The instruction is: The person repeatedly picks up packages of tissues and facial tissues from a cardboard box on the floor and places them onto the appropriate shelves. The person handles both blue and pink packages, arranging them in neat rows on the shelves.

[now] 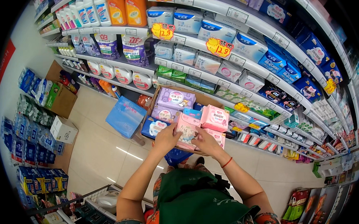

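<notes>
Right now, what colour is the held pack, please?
The held pack is pink, clearest in head view.

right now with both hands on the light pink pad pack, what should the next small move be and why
I'd probably raise the light pink sanitary pad pack gently upward. The left hand and right hand are on opposite sides of it, and another pink pack and a purple pack sit close by in the cardboard box, so sideways motion might bump them.

The floor (97,165) has big, pale, shiny tiles, and bright streaks of light (129,153) gleam on it. A white wall (24,52) with a red panel (5,58) is on the left. Long white shelves (104,30) run across the top and down the right.
</notes>
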### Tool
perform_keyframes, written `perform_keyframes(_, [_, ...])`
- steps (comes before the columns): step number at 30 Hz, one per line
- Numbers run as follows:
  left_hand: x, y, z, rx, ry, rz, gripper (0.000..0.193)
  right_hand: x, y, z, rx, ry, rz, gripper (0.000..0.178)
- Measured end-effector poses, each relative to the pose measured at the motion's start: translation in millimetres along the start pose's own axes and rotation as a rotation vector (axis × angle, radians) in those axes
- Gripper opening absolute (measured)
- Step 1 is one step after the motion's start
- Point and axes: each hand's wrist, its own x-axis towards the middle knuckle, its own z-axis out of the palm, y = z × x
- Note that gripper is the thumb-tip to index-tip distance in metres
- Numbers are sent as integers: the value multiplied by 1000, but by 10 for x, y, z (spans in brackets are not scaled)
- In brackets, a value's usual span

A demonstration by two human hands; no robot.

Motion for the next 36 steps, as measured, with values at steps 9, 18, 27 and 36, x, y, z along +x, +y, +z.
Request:
perform_keyframes(9, [13,-217,39,-268,-73,-105,58,-40,-124,8,54,17,-30,71])
perform_keyframes(18, [-48,-201,1,-443,-33,-175,57,-35,-118,24,2,164,-194,68])
perform_keyframes(27, [46,166,-193,-567,102,-91,52,5,-188,-40,79,387,-334,62])
perform_keyframes(36, [180,681,-454,-522,145,73,53,-110,-469,-332,357,387,-273,60])
